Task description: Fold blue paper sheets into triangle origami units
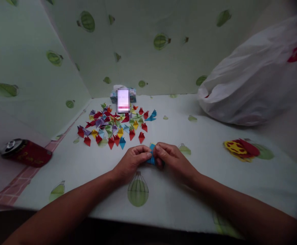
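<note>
A small folded piece of blue paper (152, 159) is pinched between my two hands, just above the table. My left hand (135, 158) grips its left side, thumb laid across the front. On the other side my right hand (170, 154) holds it with curled fingers, which hide part of the paper. A bit of yellow shows at its top edge. Beyond my hands lies a spread of small origami cranes (112, 127) in red, blue, yellow, green and purple.
Behind the cranes a lit phone (123, 100) leans on a tissue box (133, 95). A red can (26, 152) lies tilted at the left edge. At right are red and yellow cut-out pieces (240, 149) and a big white plastic bag (245, 85). Walls close the back and left.
</note>
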A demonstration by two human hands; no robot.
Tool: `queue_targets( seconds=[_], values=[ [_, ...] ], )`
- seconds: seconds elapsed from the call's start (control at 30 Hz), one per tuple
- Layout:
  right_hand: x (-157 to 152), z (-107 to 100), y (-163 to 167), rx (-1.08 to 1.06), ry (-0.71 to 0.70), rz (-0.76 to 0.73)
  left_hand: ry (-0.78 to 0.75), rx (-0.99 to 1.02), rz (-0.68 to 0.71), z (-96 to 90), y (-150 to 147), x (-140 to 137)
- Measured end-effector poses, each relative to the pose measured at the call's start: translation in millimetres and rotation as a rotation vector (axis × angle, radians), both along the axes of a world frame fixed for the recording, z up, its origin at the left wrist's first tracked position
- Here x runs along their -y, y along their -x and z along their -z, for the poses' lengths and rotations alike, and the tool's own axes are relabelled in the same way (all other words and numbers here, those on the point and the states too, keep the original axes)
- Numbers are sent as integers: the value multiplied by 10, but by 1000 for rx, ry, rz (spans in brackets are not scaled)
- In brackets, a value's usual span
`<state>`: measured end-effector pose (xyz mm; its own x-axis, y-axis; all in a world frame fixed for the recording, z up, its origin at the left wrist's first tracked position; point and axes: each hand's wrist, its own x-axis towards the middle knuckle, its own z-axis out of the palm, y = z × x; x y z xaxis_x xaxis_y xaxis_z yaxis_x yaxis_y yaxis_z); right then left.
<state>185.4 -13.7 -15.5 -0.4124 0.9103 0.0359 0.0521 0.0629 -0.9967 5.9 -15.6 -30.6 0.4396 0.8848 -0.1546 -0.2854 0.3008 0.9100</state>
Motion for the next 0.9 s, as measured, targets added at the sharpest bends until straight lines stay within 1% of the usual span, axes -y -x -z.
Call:
queue_targets(
  seconds=[0.1, 0.23, 0.3, 0.4, 0.53, 0.7, 0.77, 0.9],
  values=[
    [13, -19, 11, 85, -35, -59, -28, -12, -59, 7, 1, -11],
    [33, -7, 46, 111, -13, -66, -139, -158, -179, -29, -9, -5],
    [41, 12, 58, 103, 7, -62, -192, -209, -208, -51, -14, 2],
    [50, 43, 66, 88, 25, -59, -227, -238, -222, -66, -14, 12],
    [63, 51, 64, 93, -3, -42, -211, -236, -231, -42, -12, 20],
    [65, 24, 51, 102, -62, -61, -115, -117, -221, 12, -36, 27],
    [62, 29, 53, 87, -60, -75, -91, -90, -215, 19, -40, 23],
    [63, 50, 62, 85, -59, -24, -147, -138, -244, -6, -22, 20]
  ],
)
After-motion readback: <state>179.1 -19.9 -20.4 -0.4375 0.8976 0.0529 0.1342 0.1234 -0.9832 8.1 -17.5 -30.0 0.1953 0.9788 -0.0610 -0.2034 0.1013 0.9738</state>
